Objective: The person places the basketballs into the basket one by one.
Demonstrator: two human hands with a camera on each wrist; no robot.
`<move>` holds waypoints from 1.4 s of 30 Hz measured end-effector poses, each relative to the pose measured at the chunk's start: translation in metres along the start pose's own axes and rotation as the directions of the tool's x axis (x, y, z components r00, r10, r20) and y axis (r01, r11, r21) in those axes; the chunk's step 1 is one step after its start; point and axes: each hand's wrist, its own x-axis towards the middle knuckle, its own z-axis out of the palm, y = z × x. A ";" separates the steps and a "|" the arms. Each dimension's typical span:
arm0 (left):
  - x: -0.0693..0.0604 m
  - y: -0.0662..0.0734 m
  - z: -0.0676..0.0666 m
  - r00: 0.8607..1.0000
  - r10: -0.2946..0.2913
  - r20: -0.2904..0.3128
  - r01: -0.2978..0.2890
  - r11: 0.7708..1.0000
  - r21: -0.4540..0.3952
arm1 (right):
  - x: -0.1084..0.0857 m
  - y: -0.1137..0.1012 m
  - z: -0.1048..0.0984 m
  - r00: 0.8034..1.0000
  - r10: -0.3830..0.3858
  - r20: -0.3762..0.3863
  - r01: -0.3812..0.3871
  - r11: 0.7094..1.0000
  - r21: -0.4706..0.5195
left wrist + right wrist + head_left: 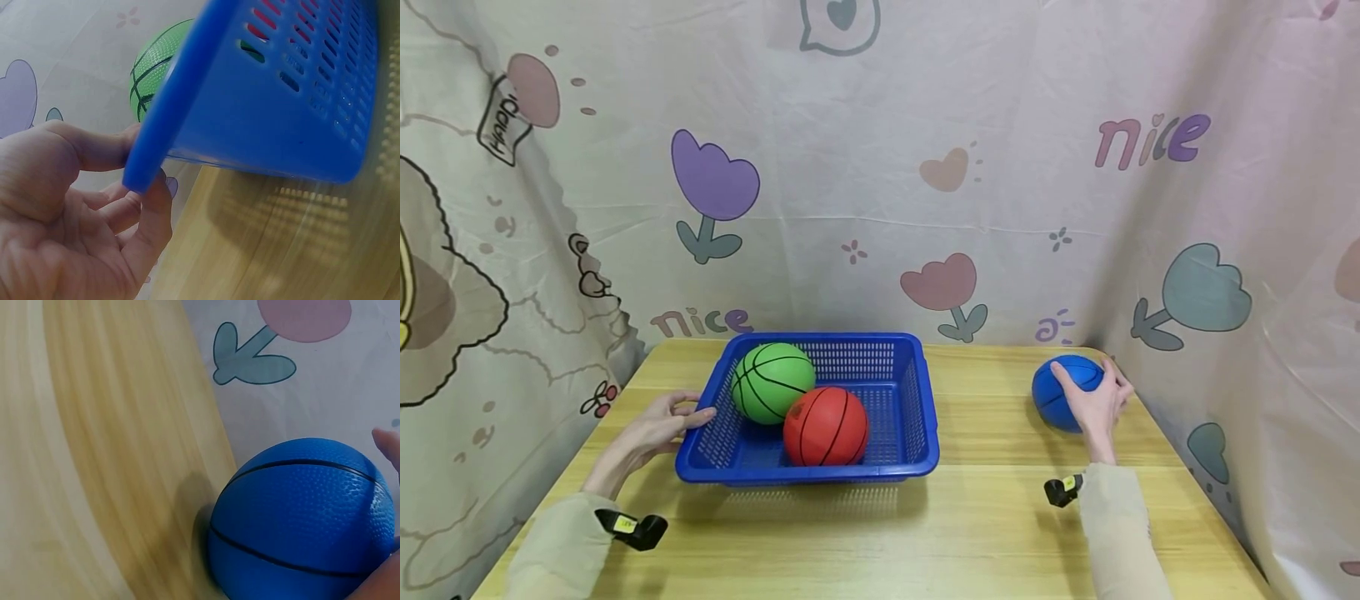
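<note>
A blue plastic basket point(880, 473) with slotted walls stands left of centre on the table. Inside it lie a green toy basketball point(772, 383) and, touching it in front, a red one point(826, 427). My left hand point(662, 427) pinches the basket's left rim, thumb above and fingers beneath, as the left wrist view shows. Far to the right, my right hand point(1097, 404) holds a blue toy basketball point(1051, 398) from above, thumb toward the left and fingers at its right side. The right wrist view shows this ball point(300, 519) close up, with most of the hand cut off.
The wooden table point(992, 517) ends at a patterned curtain point(850, 167) behind and at both sides. Bare wood lies between the basket and the blue ball. A small black camera sits on each wrist.
</note>
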 end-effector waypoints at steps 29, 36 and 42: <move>0.002 0.000 0.000 1.000 0.013 0.016 -0.012 1.000 -0.013 | -0.001 0.002 -0.011 0.994 0.107 -0.010 -0.107 0.994 0.000; 0.000 0.001 0.000 1.000 0.009 0.009 -0.009 1.000 -0.006 | -0.007 -0.017 0.001 1.000 0.023 0.016 -0.024 0.998 0.058; 0.000 0.000 0.000 1.000 0.002 0.012 -0.002 1.000 -0.020 | -0.018 -0.040 0.016 0.994 -0.057 0.095 0.048 0.995 0.091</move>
